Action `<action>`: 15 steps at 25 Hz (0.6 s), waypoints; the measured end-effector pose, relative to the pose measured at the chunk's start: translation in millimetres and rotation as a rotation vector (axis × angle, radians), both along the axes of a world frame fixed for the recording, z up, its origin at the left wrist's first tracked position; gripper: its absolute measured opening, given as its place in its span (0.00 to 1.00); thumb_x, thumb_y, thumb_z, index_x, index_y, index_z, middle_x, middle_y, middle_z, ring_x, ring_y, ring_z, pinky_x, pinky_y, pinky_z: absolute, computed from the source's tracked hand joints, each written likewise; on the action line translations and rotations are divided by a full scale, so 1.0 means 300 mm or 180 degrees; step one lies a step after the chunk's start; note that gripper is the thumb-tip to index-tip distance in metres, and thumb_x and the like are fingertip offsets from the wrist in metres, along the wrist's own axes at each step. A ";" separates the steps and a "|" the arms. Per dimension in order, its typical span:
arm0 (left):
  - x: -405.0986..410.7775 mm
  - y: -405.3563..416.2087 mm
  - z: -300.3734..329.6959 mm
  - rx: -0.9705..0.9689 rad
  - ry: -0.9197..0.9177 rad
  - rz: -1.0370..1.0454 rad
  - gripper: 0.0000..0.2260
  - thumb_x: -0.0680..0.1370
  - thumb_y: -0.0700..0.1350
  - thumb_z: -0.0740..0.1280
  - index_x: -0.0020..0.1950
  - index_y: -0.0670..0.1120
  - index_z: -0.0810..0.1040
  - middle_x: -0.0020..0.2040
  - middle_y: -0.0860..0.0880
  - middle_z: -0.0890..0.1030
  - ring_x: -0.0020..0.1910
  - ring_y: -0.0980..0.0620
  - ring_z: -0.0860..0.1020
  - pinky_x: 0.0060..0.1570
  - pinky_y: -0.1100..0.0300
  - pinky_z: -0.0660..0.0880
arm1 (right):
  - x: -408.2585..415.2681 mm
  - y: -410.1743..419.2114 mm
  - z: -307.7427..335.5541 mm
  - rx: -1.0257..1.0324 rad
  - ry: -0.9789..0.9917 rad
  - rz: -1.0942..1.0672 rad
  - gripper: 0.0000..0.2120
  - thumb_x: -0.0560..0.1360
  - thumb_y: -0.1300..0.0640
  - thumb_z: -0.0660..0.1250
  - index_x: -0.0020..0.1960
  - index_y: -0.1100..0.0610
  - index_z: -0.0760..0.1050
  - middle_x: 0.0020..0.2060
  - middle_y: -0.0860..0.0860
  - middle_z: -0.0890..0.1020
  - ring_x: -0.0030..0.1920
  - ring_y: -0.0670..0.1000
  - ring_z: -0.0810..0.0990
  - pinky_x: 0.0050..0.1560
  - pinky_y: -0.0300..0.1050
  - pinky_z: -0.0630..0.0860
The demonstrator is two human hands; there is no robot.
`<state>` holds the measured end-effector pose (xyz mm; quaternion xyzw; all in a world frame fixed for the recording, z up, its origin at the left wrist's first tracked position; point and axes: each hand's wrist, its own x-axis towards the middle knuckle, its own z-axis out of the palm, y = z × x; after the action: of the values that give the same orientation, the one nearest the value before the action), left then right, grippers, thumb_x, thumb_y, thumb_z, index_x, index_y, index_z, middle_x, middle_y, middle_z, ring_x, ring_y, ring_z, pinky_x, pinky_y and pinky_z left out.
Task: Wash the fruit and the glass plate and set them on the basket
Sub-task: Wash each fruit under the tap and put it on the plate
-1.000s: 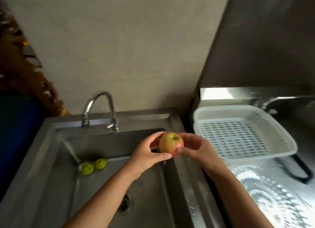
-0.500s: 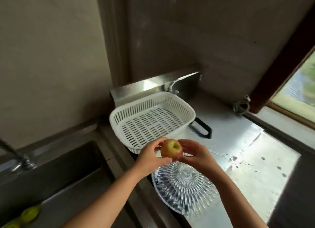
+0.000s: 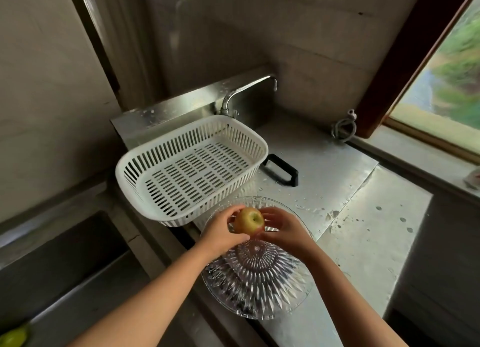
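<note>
Red-and-yellow apple (image 3: pixel 249 221), stem dimple facing up, sits between my two hands above the near part of the worktop (image 3: pixel 363 216). My left hand (image 3: pixel 220 232) cups its left side with thumb and fingers wrapped around it; my right hand (image 3: pixel 283 229) cups the right side the same way. Both hands are closed on the fruit, so neither is free.

Directly under the apple lies the glass plate (image 3: pixel 259 281), a clear cut-glass dish with a starburst pattern, resting on the steel worktop and overhanging its near edge. Just behind and to the left stands the white slotted basket (image 3: pixel 192 167), which has nothing in it. A tap (image 3: pixel 246 92) rises behind the basket. At the far left is the sink (image 3: pixel 65 255), and a bit of green fruit (image 3: pixel 14 337) shows at the bottom left corner, down in the basin.

My reading of progress: the apple looks on its way to the basket but is not set down yet. Nothing has reached the basket so far. The green fruit is left to bring over, and the plate too; I cannot tell whether the plate has been washed.
</note>
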<state>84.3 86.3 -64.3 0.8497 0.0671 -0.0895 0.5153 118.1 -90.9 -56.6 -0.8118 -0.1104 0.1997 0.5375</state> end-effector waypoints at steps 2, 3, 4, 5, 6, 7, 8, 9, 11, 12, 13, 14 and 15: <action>0.002 -0.007 -0.007 0.0081 -0.0006 -0.0007 0.31 0.66 0.42 0.75 0.65 0.57 0.69 0.66 0.51 0.72 0.63 0.51 0.71 0.64 0.48 0.71 | 0.007 -0.012 -0.009 0.0028 0.0116 -0.0024 0.27 0.63 0.67 0.76 0.59 0.60 0.72 0.54 0.54 0.81 0.54 0.50 0.81 0.52 0.40 0.79; 0.000 -0.011 -0.011 0.0106 -0.0015 -0.0018 0.31 0.66 0.42 0.75 0.66 0.57 0.69 0.66 0.50 0.71 0.63 0.52 0.71 0.64 0.49 0.70 | 0.007 -0.017 -0.013 0.0053 0.0192 -0.0024 0.27 0.63 0.67 0.76 0.59 0.59 0.72 0.55 0.55 0.81 0.55 0.51 0.80 0.53 0.43 0.80; -0.003 -0.015 -0.014 0.0120 -0.0030 -0.0029 0.31 0.66 0.41 0.74 0.66 0.57 0.68 0.67 0.50 0.70 0.62 0.53 0.70 0.64 0.53 0.69 | 0.003 -0.021 -0.018 0.0069 0.0250 -0.0019 0.27 0.63 0.67 0.76 0.59 0.58 0.72 0.55 0.55 0.81 0.55 0.51 0.80 0.53 0.44 0.80; -0.007 -0.020 -0.015 0.0121 -0.0052 -0.0036 0.32 0.66 0.41 0.74 0.67 0.57 0.68 0.68 0.50 0.70 0.62 0.54 0.69 0.63 0.57 0.68 | -0.002 -0.024 -0.022 0.0064 0.0273 -0.0025 0.26 0.62 0.67 0.76 0.58 0.56 0.72 0.54 0.54 0.81 0.55 0.51 0.81 0.54 0.45 0.80; -0.011 -0.023 -0.013 0.0107 -0.0073 -0.0039 0.32 0.66 0.41 0.74 0.67 0.58 0.68 0.68 0.50 0.69 0.61 0.55 0.68 0.61 0.59 0.67 | -0.009 -0.024 -0.023 0.0045 0.0266 -0.0043 0.26 0.62 0.66 0.76 0.57 0.54 0.72 0.54 0.53 0.81 0.54 0.50 0.81 0.55 0.46 0.80; -0.015 -0.024 -0.009 0.0079 -0.0078 -0.0044 0.32 0.66 0.41 0.74 0.67 0.58 0.67 0.68 0.50 0.69 0.61 0.55 0.68 0.61 0.59 0.67 | -0.015 -0.022 -0.022 0.0023 0.0254 -0.0063 0.25 0.62 0.65 0.76 0.55 0.52 0.72 0.53 0.53 0.81 0.54 0.50 0.81 0.55 0.47 0.80; -0.018 -0.022 -0.004 0.0032 -0.0051 -0.0045 0.32 0.67 0.41 0.74 0.67 0.58 0.67 0.68 0.50 0.69 0.63 0.55 0.68 0.62 0.58 0.67 | -0.018 -0.020 -0.018 0.0002 0.0253 -0.0079 0.26 0.62 0.66 0.76 0.55 0.51 0.72 0.53 0.53 0.81 0.53 0.50 0.81 0.54 0.46 0.80; -0.020 -0.017 0.004 -0.0048 -0.0006 -0.0031 0.32 0.67 0.41 0.74 0.68 0.58 0.67 0.68 0.51 0.69 0.64 0.54 0.68 0.63 0.56 0.67 | -0.018 -0.018 -0.008 -0.0016 0.0271 -0.0097 0.27 0.63 0.66 0.76 0.56 0.51 0.71 0.53 0.54 0.81 0.53 0.49 0.81 0.51 0.43 0.81; -0.027 0.006 0.030 -0.0298 0.0075 0.0039 0.32 0.68 0.41 0.73 0.68 0.56 0.66 0.67 0.52 0.71 0.66 0.55 0.69 0.62 0.58 0.67 | -0.018 -0.019 0.029 -0.0062 0.0286 -0.0179 0.30 0.63 0.67 0.76 0.61 0.53 0.69 0.55 0.55 0.79 0.51 0.48 0.79 0.43 0.37 0.80; -0.032 0.021 0.049 -0.0409 0.0069 0.0067 0.32 0.68 0.41 0.73 0.68 0.56 0.66 0.66 0.52 0.71 0.65 0.56 0.70 0.59 0.61 0.68 | -0.020 -0.022 0.056 -0.0121 0.0207 -0.0256 0.32 0.63 0.66 0.76 0.63 0.54 0.68 0.55 0.55 0.77 0.50 0.48 0.79 0.40 0.35 0.78; -0.035 0.036 0.072 -0.0484 0.0030 0.0085 0.32 0.68 0.42 0.73 0.68 0.55 0.66 0.65 0.53 0.72 0.64 0.56 0.71 0.56 0.64 0.69 | -0.020 -0.023 0.089 -0.0212 0.0068 -0.0320 0.32 0.63 0.65 0.76 0.64 0.54 0.68 0.54 0.53 0.76 0.50 0.48 0.78 0.40 0.34 0.77; -0.044 0.057 0.098 -0.0533 -0.0023 0.0127 0.31 0.68 0.43 0.73 0.68 0.55 0.66 0.63 0.53 0.73 0.62 0.56 0.72 0.54 0.67 0.70 | -0.024 -0.014 0.125 -0.0309 -0.0087 -0.0344 0.32 0.63 0.64 0.76 0.64 0.53 0.68 0.53 0.50 0.75 0.51 0.49 0.77 0.41 0.33 0.76; -0.054 0.077 0.125 -0.0592 -0.0072 0.0175 0.30 0.68 0.44 0.73 0.68 0.54 0.66 0.62 0.53 0.75 0.61 0.56 0.74 0.52 0.67 0.70 | -0.030 0.001 0.158 -0.0377 -0.0218 -0.0354 0.31 0.64 0.64 0.75 0.63 0.53 0.69 0.53 0.48 0.75 0.51 0.49 0.77 0.43 0.33 0.75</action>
<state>68.1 109.3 -26.9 0.7969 0.0759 -0.0717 0.5950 109.2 -90.7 -9.3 -0.8534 -0.0715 0.1478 0.4947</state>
